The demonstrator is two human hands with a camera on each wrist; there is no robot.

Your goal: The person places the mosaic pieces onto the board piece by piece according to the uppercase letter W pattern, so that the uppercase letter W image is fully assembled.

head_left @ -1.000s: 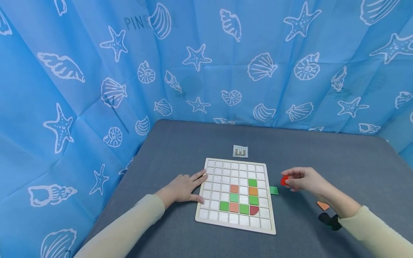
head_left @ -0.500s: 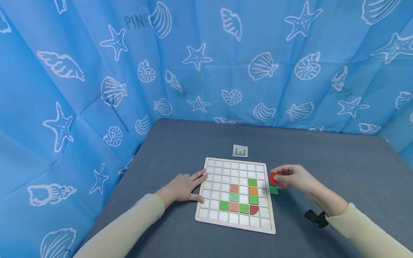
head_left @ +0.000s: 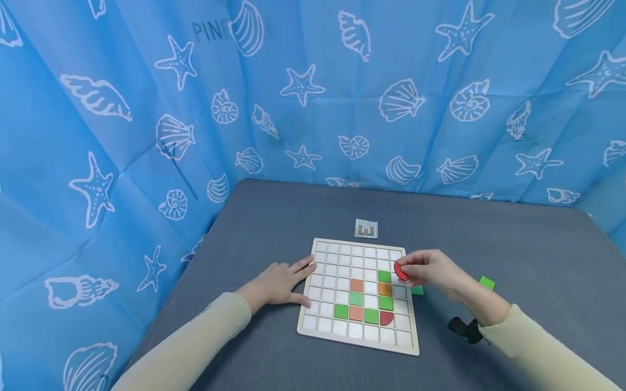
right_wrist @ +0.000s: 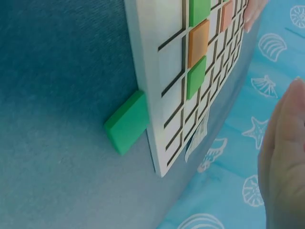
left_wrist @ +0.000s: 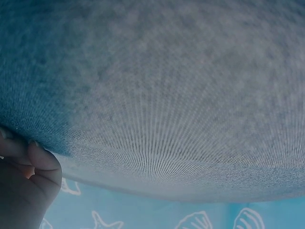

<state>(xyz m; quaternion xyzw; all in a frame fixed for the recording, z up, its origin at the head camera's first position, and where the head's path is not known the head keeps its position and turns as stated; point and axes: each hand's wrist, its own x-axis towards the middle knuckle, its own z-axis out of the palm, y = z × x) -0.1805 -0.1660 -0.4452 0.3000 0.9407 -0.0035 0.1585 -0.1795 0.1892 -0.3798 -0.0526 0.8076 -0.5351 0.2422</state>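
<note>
In the head view my right hand (head_left: pixel 430 270) pinches a red piece with a rounded edge (head_left: pixel 401 272) over the right part of the white gridded board (head_left: pixel 339 327). My left hand (head_left: pixel 279 283) rests at the board's left edge with its fingers spread, fingertips on the rim. Set in the board are several green and orange tiles and a dark red piece with a rounded corner (head_left: pixel 386 318). The right wrist view shows part of my right hand (right_wrist: pixel 288 162) at the right edge; the red piece is out of sight there.
A green tile (right_wrist: pixel 128 123) lies against the board's right side. Another green tile (head_left: pixel 486 282) lies behind the right forearm. Beyond the board is a small pattern card (head_left: pixel 365 228). A dark object (head_left: pixel 464 329) is by the right cuff. Blue curtains (head_left: pixel 303 125) surround the grey table (head_left: pixel 274 217).
My right hand has carried the red piece leftward, from beside the board to over its right part. An orange tile has gone out of sight near the right forearm. My left hand stays put.
</note>
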